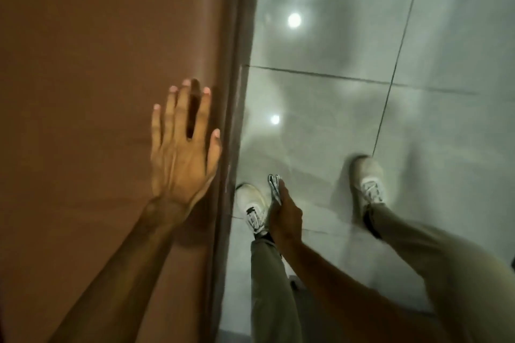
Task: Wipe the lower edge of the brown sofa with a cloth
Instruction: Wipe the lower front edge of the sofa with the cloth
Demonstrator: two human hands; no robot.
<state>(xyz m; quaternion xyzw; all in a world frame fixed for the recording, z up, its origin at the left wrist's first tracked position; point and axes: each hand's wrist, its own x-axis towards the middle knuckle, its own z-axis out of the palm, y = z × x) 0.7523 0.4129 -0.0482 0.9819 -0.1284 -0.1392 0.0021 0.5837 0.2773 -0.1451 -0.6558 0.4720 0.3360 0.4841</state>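
Along the sofa's right-hand edge, the left hand lies spread flat on the brown upholstery while the right hand hangs closed around the bunched cloth, above the floor beside the near shoe. Risks: glossy tile may let a foot slip when bending, and the small wad may miss the lower edge. Open floor lies right and far; the sofa blocks the left.

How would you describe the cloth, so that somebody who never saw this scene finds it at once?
Start at the brown sofa on the left, then move right onto the glossy grey tiled floor. Above the left white shoe, the right hand grips the cloth: a small bunched rag, patterned black and white.
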